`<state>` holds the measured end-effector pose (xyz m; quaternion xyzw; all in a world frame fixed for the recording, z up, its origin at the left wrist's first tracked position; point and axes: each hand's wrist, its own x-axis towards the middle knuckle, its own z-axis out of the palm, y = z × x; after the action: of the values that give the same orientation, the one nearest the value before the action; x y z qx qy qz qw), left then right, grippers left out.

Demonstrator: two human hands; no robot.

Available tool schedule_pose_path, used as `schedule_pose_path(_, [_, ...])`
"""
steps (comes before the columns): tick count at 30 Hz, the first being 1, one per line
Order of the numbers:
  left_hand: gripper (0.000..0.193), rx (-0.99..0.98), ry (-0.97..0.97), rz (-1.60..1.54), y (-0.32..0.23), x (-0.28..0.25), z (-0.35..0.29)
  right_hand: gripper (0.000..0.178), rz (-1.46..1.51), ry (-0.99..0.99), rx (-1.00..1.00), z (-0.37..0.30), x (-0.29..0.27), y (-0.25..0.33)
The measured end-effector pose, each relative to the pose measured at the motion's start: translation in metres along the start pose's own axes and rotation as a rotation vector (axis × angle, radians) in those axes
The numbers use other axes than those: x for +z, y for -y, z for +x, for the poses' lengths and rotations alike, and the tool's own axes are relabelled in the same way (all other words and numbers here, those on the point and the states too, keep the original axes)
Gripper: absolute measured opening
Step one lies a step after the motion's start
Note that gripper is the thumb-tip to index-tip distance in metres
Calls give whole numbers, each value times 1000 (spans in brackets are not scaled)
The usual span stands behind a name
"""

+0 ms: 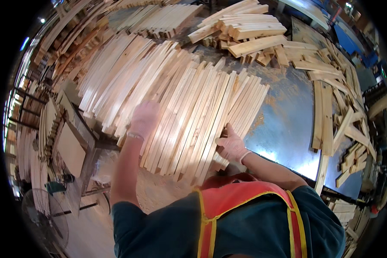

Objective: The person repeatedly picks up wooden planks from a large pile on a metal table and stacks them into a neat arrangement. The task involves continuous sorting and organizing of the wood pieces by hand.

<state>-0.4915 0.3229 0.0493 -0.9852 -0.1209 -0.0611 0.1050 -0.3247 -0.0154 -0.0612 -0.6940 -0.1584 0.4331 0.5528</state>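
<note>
A broad row of pale wooden strips (189, 116) lies side by side in front of me, slanting away to the far right. My left hand (145, 117), in a light glove and blurred by motion, is over the strips left of the middle; its fingers cannot be made out clearly. Against the near right part of the row rests my right hand (233, 147), also gloved. Its thumb and a finger are spread apart at the side of a strip, and the other fingers are partly hidden. A shorter bundle of strips (250, 103) lies just beyond it.
Stacked boards (256, 26) stand at the back, with another row of strips (165, 20) to their left. Loose offcuts (342, 103) lie along the right side of the shiny metal tabletop (284, 124), which has sawdust on it. A fan (45, 217) stands at the lower left.
</note>
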Motion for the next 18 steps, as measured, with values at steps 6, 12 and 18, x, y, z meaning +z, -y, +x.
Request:
schedule_pose_path(6, [49, -776, -287, -386, -65, -18, -95, 86, 415, 0, 209, -14, 7, 60])
schedule_pose_path(12, [63, -1713, -680, -1680, -117, 5, -136, 110, 79, -125, 168, 22, 17, 11])
schedule_pose_path(18, [70, -1539, -395, -1230, -61, 16, -113, 92, 152, 30, 220, 28, 22, 83])
